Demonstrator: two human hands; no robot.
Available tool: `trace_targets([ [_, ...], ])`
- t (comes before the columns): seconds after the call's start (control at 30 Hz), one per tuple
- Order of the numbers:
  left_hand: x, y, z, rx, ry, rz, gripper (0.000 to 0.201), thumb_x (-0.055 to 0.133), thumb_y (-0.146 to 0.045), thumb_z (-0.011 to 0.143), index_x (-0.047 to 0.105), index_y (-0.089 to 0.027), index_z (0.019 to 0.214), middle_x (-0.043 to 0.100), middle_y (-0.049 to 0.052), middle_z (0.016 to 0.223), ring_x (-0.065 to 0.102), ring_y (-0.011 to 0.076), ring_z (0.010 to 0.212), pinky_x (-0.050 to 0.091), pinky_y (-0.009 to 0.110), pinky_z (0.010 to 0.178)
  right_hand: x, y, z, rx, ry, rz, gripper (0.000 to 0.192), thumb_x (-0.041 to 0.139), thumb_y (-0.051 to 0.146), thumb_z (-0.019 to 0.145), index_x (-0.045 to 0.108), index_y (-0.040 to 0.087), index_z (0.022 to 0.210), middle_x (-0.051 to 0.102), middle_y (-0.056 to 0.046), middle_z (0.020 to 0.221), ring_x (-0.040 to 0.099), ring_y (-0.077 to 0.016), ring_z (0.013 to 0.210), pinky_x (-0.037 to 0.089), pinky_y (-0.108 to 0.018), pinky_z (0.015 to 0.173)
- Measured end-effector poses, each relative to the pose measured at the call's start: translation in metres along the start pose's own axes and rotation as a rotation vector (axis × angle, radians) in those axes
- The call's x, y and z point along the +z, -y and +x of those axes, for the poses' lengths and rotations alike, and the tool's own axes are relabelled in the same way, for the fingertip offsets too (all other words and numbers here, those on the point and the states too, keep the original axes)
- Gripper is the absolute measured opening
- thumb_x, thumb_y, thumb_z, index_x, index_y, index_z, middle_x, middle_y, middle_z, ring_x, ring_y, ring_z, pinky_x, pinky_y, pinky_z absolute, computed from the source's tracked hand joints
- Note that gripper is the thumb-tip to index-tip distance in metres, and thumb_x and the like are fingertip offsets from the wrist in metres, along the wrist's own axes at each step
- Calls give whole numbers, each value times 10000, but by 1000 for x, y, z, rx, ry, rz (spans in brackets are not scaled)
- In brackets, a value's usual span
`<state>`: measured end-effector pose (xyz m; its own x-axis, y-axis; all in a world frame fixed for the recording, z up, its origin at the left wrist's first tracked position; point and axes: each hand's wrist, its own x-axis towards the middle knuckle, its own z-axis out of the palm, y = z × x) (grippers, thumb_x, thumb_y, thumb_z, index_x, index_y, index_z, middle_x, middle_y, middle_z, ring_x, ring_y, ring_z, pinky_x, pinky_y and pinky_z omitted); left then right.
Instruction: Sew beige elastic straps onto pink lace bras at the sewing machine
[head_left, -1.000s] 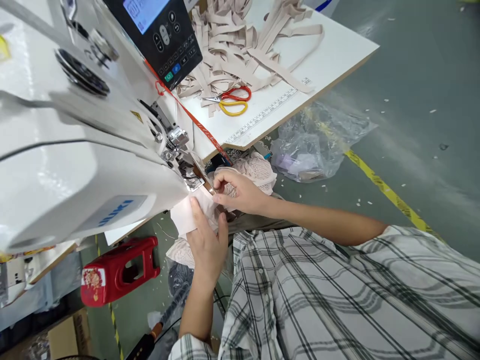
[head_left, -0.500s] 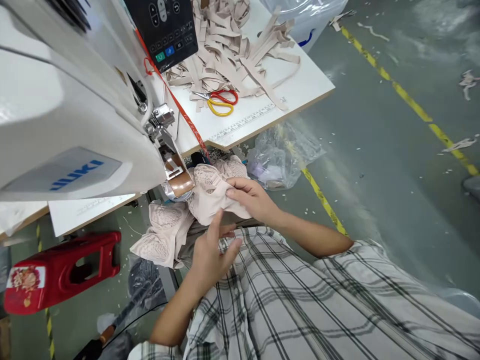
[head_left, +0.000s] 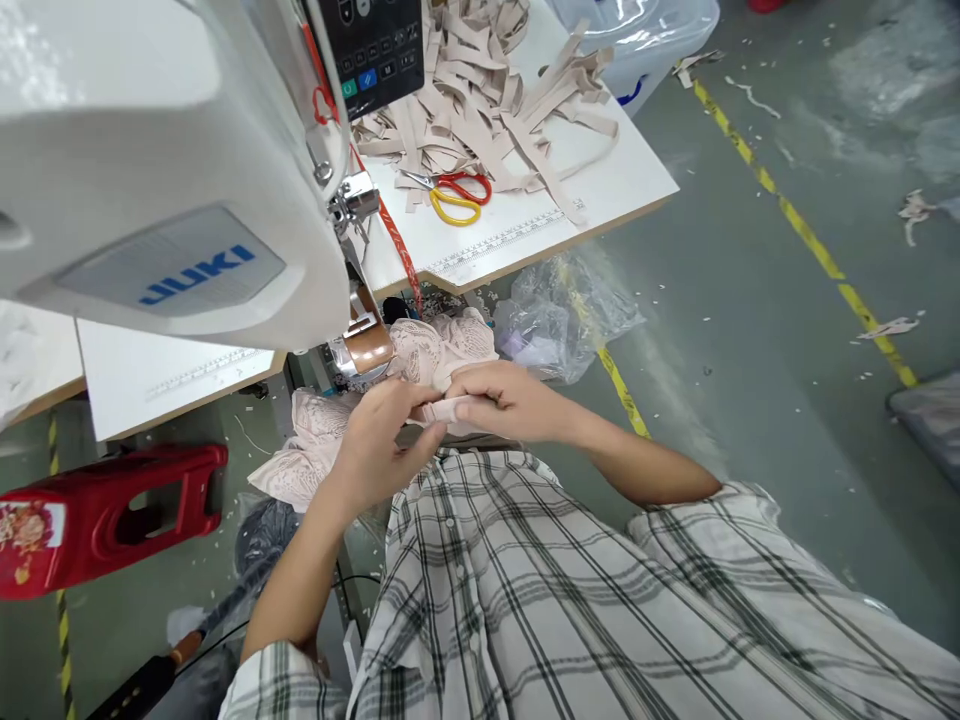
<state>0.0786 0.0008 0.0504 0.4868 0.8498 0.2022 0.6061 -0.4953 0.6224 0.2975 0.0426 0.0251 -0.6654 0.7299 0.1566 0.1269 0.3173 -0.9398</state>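
A pale pink lace bra [head_left: 420, 350] lies below the sewing machine's arm, close against the machine's metal end. My right hand [head_left: 517, 400] pinches its plain band, thumb on the near side. At the same band, my left hand [head_left: 379, 440] has its fingertips over the fabric, with the thumb standing a little off it; parts of these fingers are hidden. More pale pink lace [head_left: 307, 450] hangs to the left, behind my left hand. The sewing machine [head_left: 225, 200] rises at the upper left, its coppery part [head_left: 369, 350] touching or nearly touching the lace.
On the white table [head_left: 525, 225] lie red-and-yellow scissors [head_left: 459, 198] and a heap of beige fabric strips [head_left: 480, 90]. A clear plastic bag [head_left: 562, 320] is below the table edge. A red stool [head_left: 112, 510] lies at left. Yellow tape [head_left: 810, 245] marks the floor.
My left hand has moved up to the band and now touches it beside my right hand. The band has been folded or turned between the hands. The camera view has shifted slightly.
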Motion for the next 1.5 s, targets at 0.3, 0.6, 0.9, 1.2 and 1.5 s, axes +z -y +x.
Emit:
trace_targets([
  [0.3, 0, 18, -17, 501, -363, 426, 203, 682, -66, 843, 631, -259, 884, 622, -64, 629, 620, 115, 612, 545, 287, 695, 12, -18, -6, -476, -215, -632, 117, 600, 306, 944, 670, 296, 851, 608, 14, 652, 495, -153, 614, 364, -335, 625],
  [0.6, 10, 22, -24, 439, -447, 333, 206, 699, -71, 831, 653, -246, 929, 607, -46, 629, 615, 126, 633, 546, 293, 687, 19, -19, 4, -551, -250, -582, 215, 630, 276, 941, 688, 327, 1142, 569, 49, 597, 487, -129, 570, 337, -315, 571],
  [0.9, 23, 29, -41, 364, -463, 334, 196, 680, -97, 850, 642, -244, 974, 628, -37, 638, 629, 133, 632, 552, 311, 704, 29, -25, 8, -553, -221, -523, 75, 587, 283, 965, 660, 269, 973, 596, 29, 624, 520, -129, 578, 347, -300, 580],
  [1.2, 20, 24, -33, 450, -523, 358, 201, 705, -44, 804, 618, -225, 812, 594, -50, 610, 591, 112, 603, 555, 272, 647, 29, -24, 14, -620, -186, -505, 42, 588, 265, 945, 612, 259, 910, 534, 53, 565, 436, -133, 527, 320, -306, 556],
  [1.5, 23, 26, -34, 489, -529, 311, 189, 709, -27, 789, 625, -195, 811, 605, -30, 640, 585, 120, 623, 575, 295, 647, 31, -26, 14, -638, -176, -480, 109, 548, 227, 970, 609, 251, 883, 594, 46, 629, 477, -117, 556, 335, -290, 582],
])
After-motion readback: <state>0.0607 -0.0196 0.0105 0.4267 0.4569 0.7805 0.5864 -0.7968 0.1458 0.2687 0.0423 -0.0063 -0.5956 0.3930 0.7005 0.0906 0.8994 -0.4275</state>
